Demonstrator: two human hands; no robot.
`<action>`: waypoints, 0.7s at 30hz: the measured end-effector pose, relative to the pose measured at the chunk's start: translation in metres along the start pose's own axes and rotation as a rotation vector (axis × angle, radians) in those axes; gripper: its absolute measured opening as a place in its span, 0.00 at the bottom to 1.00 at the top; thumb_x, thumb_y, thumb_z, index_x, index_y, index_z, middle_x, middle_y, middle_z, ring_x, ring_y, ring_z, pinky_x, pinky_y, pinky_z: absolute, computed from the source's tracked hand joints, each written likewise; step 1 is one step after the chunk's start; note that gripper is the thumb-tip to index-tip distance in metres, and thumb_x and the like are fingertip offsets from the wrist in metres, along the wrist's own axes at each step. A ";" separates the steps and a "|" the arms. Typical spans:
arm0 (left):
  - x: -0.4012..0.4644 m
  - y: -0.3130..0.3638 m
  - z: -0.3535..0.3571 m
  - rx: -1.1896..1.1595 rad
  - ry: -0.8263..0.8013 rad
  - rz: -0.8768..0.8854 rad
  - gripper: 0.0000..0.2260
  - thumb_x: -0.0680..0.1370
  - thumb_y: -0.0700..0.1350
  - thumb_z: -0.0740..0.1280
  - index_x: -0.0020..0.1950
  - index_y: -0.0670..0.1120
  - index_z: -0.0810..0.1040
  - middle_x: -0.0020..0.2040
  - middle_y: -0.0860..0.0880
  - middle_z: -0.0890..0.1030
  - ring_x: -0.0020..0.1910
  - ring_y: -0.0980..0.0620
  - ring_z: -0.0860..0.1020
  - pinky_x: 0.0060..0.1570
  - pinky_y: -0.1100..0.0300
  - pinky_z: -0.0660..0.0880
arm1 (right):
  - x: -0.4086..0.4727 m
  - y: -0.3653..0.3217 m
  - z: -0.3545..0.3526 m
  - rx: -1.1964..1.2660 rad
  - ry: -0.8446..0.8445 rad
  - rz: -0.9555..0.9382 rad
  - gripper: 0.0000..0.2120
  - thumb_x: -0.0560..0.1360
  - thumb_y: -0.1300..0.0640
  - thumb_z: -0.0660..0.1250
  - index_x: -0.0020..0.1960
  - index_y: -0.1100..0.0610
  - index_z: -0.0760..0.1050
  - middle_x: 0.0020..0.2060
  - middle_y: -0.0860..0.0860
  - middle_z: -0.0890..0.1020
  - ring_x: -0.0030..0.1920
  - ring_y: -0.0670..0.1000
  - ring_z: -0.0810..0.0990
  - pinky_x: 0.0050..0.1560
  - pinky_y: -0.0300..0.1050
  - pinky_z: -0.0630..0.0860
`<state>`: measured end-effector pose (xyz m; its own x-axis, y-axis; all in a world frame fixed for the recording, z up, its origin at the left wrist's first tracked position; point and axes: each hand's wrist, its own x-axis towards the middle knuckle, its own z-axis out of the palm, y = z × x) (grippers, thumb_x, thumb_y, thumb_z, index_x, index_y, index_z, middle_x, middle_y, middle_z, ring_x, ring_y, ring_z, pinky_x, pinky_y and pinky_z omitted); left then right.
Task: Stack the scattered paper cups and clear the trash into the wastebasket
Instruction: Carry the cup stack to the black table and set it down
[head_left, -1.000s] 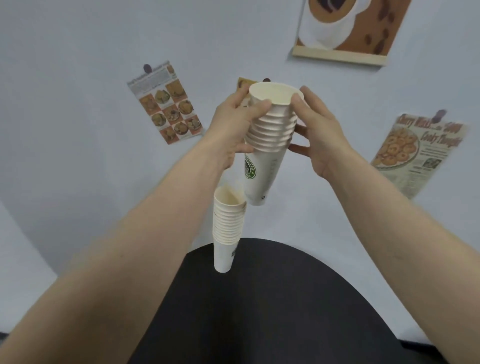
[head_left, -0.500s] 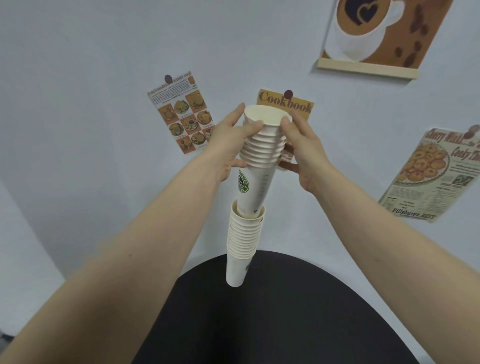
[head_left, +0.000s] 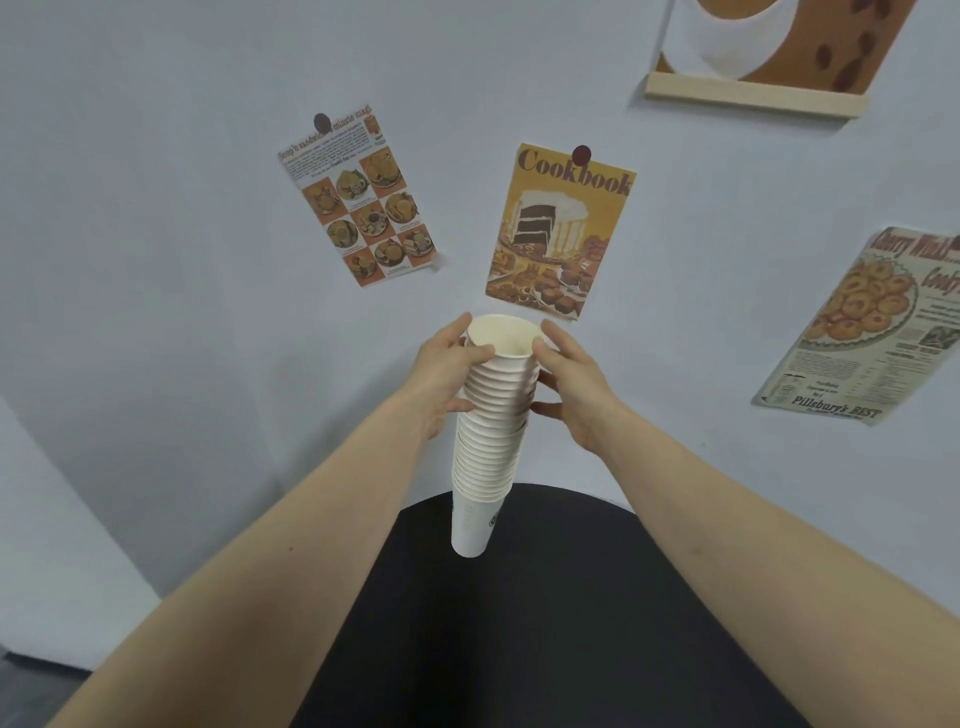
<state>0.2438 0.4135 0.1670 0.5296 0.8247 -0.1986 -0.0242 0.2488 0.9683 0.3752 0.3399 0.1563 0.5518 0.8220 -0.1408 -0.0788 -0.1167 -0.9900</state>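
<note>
Your left hand (head_left: 445, 375) and right hand (head_left: 570, 384) curl round the upper rims of the paper cup stack (head_left: 491, 426) at frame centre — one tall column, long axis near upright, its base on the black round surface (head_left: 545, 623). Both hands sit equally near; open room lies all around — no wastebasket is in view.

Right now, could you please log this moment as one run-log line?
step: cup stacking | cup stack: single nested column, upright on black table | left hand: grips stack | right hand: grips stack | wastebasket: out of view
</note>
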 end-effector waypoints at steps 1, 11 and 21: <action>0.000 -0.004 -0.001 0.006 0.001 -0.001 0.27 0.78 0.40 0.66 0.75 0.54 0.63 0.74 0.49 0.66 0.71 0.46 0.66 0.60 0.41 0.73 | -0.001 0.004 0.000 -0.002 -0.003 0.005 0.22 0.80 0.51 0.62 0.72 0.43 0.64 0.70 0.48 0.69 0.69 0.54 0.68 0.63 0.59 0.72; -0.023 -0.006 0.000 0.329 0.147 0.262 0.24 0.78 0.42 0.66 0.73 0.54 0.66 0.74 0.51 0.65 0.72 0.50 0.65 0.69 0.50 0.64 | -0.029 0.007 -0.021 -0.057 0.039 -0.005 0.22 0.81 0.53 0.61 0.73 0.45 0.64 0.68 0.49 0.70 0.66 0.52 0.72 0.64 0.55 0.73; -0.151 -0.035 0.051 1.068 -0.256 0.482 0.16 0.80 0.53 0.60 0.68 0.60 0.71 0.65 0.58 0.74 0.58 0.57 0.76 0.60 0.54 0.72 | -0.179 0.023 -0.109 -0.926 -0.021 0.054 0.20 0.78 0.46 0.61 0.69 0.46 0.69 0.64 0.45 0.76 0.62 0.46 0.75 0.62 0.43 0.71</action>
<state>0.2080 0.2546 0.1703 0.8157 0.5618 0.1377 0.3852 -0.7052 0.5952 0.3651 0.1290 0.1586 0.5507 0.8114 -0.1958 0.5954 -0.5463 -0.5892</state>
